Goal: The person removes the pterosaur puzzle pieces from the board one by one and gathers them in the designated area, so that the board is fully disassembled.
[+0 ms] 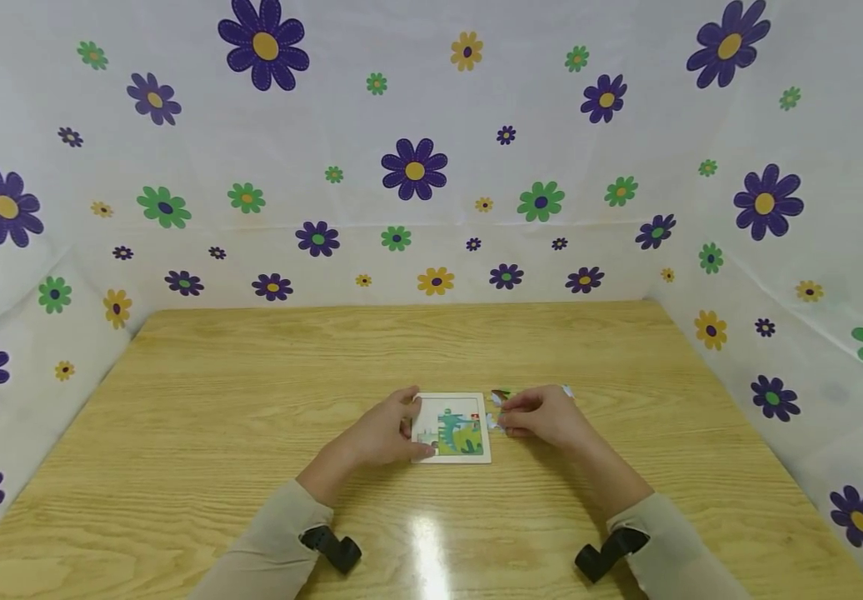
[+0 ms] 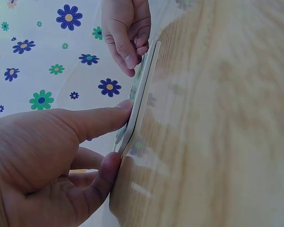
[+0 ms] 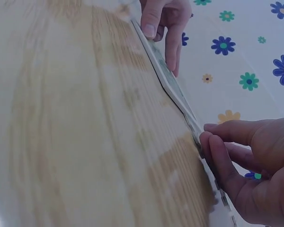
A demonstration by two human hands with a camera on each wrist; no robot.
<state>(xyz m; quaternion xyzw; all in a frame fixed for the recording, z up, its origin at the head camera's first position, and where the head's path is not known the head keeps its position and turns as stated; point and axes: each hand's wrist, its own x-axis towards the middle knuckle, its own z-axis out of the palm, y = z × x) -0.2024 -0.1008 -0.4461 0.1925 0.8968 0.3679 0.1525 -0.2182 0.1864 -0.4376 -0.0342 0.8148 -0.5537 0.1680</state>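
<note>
A square jigsaw puzzle board [image 1: 487, 427] with a pale frame lies on the table, partly filled with pieces showing a green dinosaur [image 1: 450, 432]. My left hand [image 1: 382, 429] holds its left side, thumb at the near corner and fingers toward the far corner; the left wrist view shows the thumb [image 2: 102, 120] on the frame. Just right of the board, my right hand [image 1: 551, 417] pinches a puzzle piece [image 1: 495, 422] between thumb and fingertips, which hide much of it. Another loose piece [image 1: 500, 397] lies by those fingers, and one shows behind the hand.
The wood-grain table [image 1: 251, 367] spreads around the board. A white cloth with printed flowers [image 1: 431, 100] stands along its back and both sides. Each wrist wears a black camera strap [image 1: 330, 547] over a beige sleeve [image 1: 274, 533].
</note>
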